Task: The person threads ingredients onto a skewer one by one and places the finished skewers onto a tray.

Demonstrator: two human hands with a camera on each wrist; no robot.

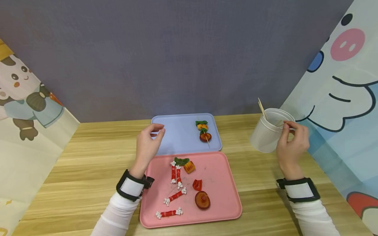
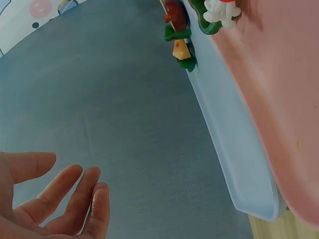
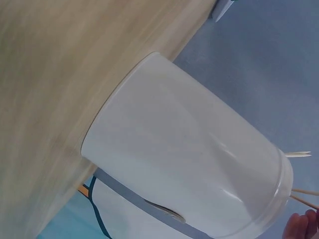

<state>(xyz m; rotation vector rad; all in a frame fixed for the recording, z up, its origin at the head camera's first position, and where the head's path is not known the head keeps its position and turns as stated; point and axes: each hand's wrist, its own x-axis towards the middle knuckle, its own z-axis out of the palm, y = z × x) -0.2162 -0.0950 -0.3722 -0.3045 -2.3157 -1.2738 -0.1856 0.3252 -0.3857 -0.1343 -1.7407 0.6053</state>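
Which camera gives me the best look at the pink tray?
The head view: it shows the pink tray from above with nearly its whole rim, the left wristband overlapping one edge. The left wrist view catches only part, cut off by the frame; the right wrist view shows none of it.

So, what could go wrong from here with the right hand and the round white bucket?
The right hand seems to pinch a thin wooden stick at the round white bucket; pulling might tip the bucket or drag out neighbouring sticks. The black-and-white left wristband seems close to the pink rectangular tray; a bump could shift its loose red-and-white cylinders.
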